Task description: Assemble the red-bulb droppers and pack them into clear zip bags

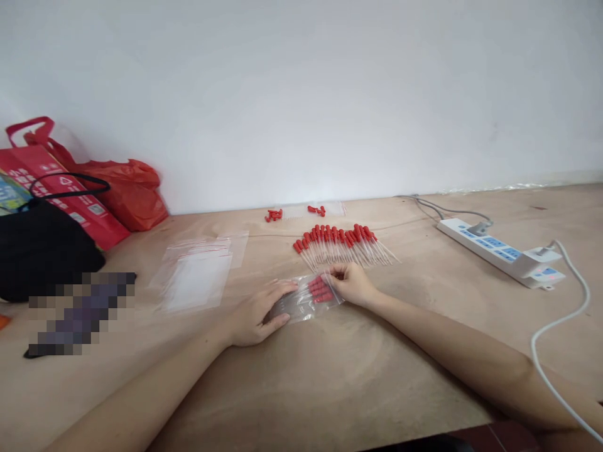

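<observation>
Between the two hands lies a thin, glossy, crinkled plastic bag (301,311), on a smooth, brownish tabletop (348,376). The left hand (261,314) is spread, thumb and fingers apart at the bag's one end; the right hand (353,284) pinches the other. Just beyond the right hand fan slender, translucent droppers (340,235) with red bulbs. Past the left hand's outer side lie flat clear bags (198,279); a white cable (587,295) overlaps the right forearm in view. Inside the plastic bag, red bulbs line up, nearest the right hand.
</observation>
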Demonstrator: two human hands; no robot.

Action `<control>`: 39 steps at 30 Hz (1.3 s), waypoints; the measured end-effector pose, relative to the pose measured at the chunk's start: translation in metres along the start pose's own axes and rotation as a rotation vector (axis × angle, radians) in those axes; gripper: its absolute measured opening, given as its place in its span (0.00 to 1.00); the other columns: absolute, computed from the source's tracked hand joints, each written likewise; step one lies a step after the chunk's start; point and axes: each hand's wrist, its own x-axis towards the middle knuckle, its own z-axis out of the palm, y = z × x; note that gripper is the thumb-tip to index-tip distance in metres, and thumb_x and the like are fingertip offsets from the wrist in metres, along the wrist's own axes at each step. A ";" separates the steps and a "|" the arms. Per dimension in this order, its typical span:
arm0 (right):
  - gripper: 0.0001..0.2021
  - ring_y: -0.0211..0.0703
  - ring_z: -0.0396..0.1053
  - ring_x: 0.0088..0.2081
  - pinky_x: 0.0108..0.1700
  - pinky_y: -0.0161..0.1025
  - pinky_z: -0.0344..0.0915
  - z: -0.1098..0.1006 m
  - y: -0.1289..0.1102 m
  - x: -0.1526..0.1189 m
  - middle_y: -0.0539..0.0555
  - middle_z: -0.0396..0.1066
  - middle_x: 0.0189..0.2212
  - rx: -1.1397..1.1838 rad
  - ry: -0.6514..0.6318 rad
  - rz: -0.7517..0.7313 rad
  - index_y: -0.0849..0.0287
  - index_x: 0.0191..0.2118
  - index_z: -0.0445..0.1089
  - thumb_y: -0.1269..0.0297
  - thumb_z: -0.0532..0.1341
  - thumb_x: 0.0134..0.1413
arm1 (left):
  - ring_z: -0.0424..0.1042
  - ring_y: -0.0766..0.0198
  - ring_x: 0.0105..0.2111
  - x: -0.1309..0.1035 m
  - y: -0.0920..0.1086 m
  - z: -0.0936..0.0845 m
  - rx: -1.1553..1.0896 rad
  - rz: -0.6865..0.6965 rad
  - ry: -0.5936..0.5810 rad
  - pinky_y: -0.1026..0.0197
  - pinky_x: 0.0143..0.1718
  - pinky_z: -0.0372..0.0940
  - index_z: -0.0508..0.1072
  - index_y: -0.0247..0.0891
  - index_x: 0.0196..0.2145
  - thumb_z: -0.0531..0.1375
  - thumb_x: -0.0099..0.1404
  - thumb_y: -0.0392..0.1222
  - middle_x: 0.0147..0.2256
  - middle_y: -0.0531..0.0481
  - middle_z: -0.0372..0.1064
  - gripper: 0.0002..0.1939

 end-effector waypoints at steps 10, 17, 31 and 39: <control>0.07 0.42 0.67 0.29 0.32 0.37 0.61 -0.057 -0.015 0.034 0.53 0.71 0.27 -0.614 0.407 -0.032 0.58 0.29 0.69 0.64 0.55 0.46 | 0.49 0.56 0.57 0.000 -0.001 -0.001 0.066 -0.003 -0.061 0.48 0.55 0.50 0.60 0.47 0.52 0.50 0.63 0.41 0.58 0.49 0.49 0.19; 0.12 0.46 0.68 0.32 0.29 0.36 0.57 -0.085 -0.013 0.063 0.58 0.71 0.29 -0.965 0.472 0.206 0.59 0.28 0.68 0.56 0.55 0.45 | 0.49 0.56 0.57 0.000 -0.001 0.000 0.074 0.031 -0.042 0.47 0.56 0.47 0.62 0.45 0.52 0.50 0.63 0.39 0.57 0.48 0.51 0.18; 0.11 0.44 0.67 0.31 0.31 0.36 0.58 -0.082 -0.019 0.064 0.59 0.70 0.27 -0.654 0.461 0.132 0.62 0.26 0.65 0.59 0.52 0.48 | 0.49 0.56 0.57 0.001 0.001 0.001 0.091 0.042 -0.044 0.46 0.57 0.46 0.55 0.43 0.55 0.49 0.63 0.39 0.57 0.47 0.50 0.22; 0.24 0.32 0.58 0.17 0.21 0.32 0.56 -0.062 -0.014 0.010 0.43 0.63 0.20 0.150 0.289 -0.028 0.58 0.44 0.51 0.54 0.60 0.42 | 0.47 0.57 0.58 0.000 0.001 0.001 0.126 0.010 -0.079 0.48 0.57 0.46 0.57 0.43 0.54 0.48 0.64 0.40 0.59 0.47 0.47 0.20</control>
